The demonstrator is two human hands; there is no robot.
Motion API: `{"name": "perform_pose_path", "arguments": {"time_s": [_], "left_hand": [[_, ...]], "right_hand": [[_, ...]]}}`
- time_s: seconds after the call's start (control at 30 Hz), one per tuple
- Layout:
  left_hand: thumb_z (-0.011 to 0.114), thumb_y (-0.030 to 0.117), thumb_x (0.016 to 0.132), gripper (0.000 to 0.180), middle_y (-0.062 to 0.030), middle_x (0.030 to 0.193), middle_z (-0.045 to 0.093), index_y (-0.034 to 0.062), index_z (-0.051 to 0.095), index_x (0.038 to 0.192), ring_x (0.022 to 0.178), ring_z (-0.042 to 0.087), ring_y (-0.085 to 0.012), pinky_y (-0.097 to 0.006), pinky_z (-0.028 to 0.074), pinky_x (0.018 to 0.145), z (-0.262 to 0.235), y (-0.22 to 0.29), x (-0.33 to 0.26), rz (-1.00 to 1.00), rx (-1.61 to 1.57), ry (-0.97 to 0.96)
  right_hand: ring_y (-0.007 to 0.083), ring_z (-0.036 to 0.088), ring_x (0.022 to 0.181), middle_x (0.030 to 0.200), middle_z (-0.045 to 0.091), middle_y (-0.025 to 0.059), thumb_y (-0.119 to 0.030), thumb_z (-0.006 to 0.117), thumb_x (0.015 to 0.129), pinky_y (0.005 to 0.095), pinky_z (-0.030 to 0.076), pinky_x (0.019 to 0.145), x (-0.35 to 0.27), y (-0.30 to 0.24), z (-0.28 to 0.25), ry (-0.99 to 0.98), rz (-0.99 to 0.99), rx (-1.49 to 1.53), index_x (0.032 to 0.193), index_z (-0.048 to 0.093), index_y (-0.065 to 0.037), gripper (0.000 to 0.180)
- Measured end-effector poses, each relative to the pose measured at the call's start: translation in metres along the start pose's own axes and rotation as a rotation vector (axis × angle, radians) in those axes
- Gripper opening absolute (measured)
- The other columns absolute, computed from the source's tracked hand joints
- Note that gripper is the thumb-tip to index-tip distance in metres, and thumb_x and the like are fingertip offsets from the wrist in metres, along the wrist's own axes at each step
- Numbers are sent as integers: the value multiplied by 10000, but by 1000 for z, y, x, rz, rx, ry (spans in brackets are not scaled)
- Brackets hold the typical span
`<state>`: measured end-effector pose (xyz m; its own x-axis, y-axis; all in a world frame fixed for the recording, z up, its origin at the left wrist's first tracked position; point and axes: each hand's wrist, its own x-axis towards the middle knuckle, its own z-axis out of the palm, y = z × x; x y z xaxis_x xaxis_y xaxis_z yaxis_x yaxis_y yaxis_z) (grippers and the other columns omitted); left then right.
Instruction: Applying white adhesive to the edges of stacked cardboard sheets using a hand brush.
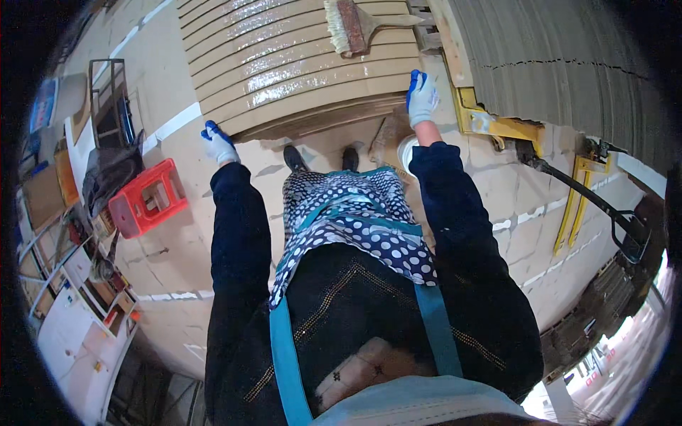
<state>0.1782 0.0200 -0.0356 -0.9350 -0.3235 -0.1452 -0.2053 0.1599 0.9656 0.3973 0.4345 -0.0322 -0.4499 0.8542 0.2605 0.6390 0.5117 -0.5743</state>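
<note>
Gripping the near edge of a stack of tan slatted panels (298, 64), both gloved hands sit at its two front corners. The right hand (423, 98) is curled over the right corner, fingers wrapped onto the glossy top panel. The left hand (219, 145) is closed around the left corner, lower and nearer the body. The stack stretches away from both hands, its slats running crosswise from one hand to the other, so its near edge spans the gap between them. A wide paintbrush (359, 27) rests on the top panel just beyond the right hand, handle pointing right, clearly closer to that hand. A red plastic stool (148, 197) stands on the floor out past the left hand.
</note>
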Motion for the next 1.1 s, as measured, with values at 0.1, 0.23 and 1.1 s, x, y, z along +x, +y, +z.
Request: {"name": "perform_pose_path", "arguments": {"time_s": [0.1, 0.23, 1.1], "left_hand": [[510, 371, 938, 366, -75, 557, 516, 67, 553, 739, 503, 477, -212, -375, 356, 507, 12, 25, 0, 54, 449, 45], [444, 416, 939, 434, -197, 749, 627, 26, 611, 848, 730, 591, -378, -467, 421, 668, 20, 42, -9, 128, 771, 92], [550, 517, 882, 463, -105, 710, 631, 60, 623, 886, 511, 606, -226, -359, 519, 546, -63, 59, 30, -297, 547, -593]], "right_hand": [[405, 603, 808, 855, 639, 215, -448, 388, 948, 504, 448, 708, 15, -15, -4, -136, 41, -167, 890, 596, -65, 440], [389, 629, 793, 840, 652, 213, -449, 378, 951, 504, 472, 708, 26, -28, -15, -222, 83, -305, 879, 584, -61, 445], [220, 674, 758, 850, 666, 162, -487, 473, 927, 304, 527, 555, 51, -47, -103, -776, 407, 31, 1050, 653, -13, 521]]}}
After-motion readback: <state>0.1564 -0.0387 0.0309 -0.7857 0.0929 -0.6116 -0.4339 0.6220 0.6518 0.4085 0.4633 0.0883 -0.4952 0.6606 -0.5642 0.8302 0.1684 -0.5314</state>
